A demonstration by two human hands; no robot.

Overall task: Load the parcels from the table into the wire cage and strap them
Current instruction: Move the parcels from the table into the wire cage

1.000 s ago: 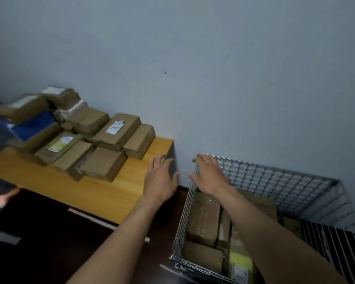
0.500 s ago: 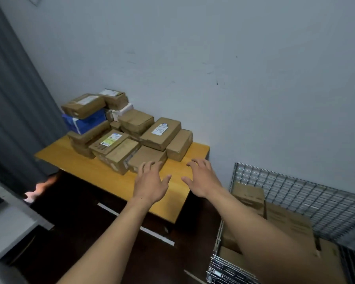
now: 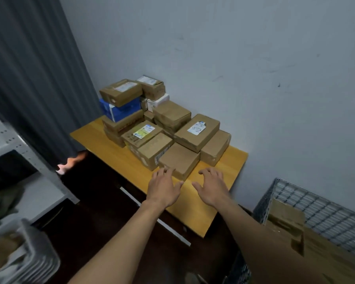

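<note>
- Parcels point(image 3: 172, 116) lie heaped on the far half of the table point(image 3: 115, 156), against the wall point(image 3: 254, 58); most are brown cardboard, stacked two or three high at the table's left rear and one high toward its right.
- Plain brown parcel point(image 3: 179, 160) sits at the front of the heap, nearest the table's front edge; behind it lies a parcel with a handwritten white label point(image 3: 197, 131), and to its left one with a yellow-and-blue label point(image 3: 142, 133); a blue box point(image 3: 121, 108) is wedged in the tall stack at the table's left rear.
- Left hand point(image 3: 164, 188) is over the table's front part, fingers spread and nearly straight, gripping nothing; its fingertips point(image 3: 166, 171) reach the near corner of the plain brown parcel, though I cannot tell whether they touch it.
- Right hand point(image 3: 212, 188) hovers over bare table top just right of that parcel, fingers spread and lightly curved, holding nothing.
- Wire cage point(image 3: 316, 203) stands to the right of the table, lower than its top, against the same wall; brown cardboard boxes point(image 3: 285, 220) lie inside it.
- Grey curtain point(image 3: 35, 78) hangs to the left of the table; a pale metal shelf unit point(image 3: 39, 193) stands further left, nearer the camera.
</note>
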